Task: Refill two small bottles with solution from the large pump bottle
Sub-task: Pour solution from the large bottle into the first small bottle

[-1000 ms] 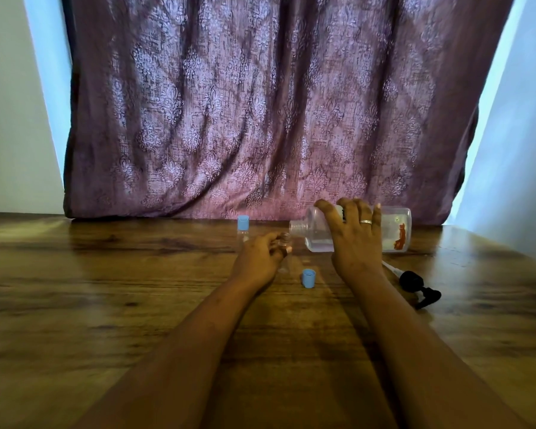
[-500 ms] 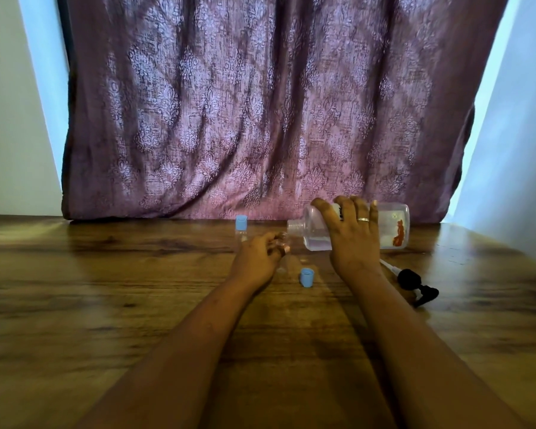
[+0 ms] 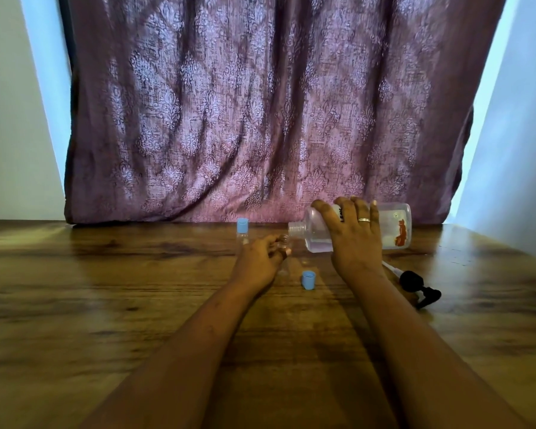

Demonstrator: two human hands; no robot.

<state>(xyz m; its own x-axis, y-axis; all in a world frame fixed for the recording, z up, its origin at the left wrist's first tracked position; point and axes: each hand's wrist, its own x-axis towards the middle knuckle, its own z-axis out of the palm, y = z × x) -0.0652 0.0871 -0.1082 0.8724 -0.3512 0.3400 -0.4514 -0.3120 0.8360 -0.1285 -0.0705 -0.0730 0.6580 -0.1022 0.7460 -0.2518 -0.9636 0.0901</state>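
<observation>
The right hand (image 3: pixel 355 239) grips the tipped clear plastic pump bottle (image 3: pixel 358 228); the left hand (image 3: pixel 260 258) pinches a small clear bottle (image 3: pixel 283 243). Mouths should meet; pour slowly.

Home room, patterned purple curtain (image 3: pixel 270 113), wooden table (image 3: pixel 106 305), pale walls (image 3: pixel 10 119)

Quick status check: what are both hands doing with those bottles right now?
Right hand tips large bottle, neck toward small open bottle in left hand. Loose blue cap, pump head on table; nothing blocking.
</observation>
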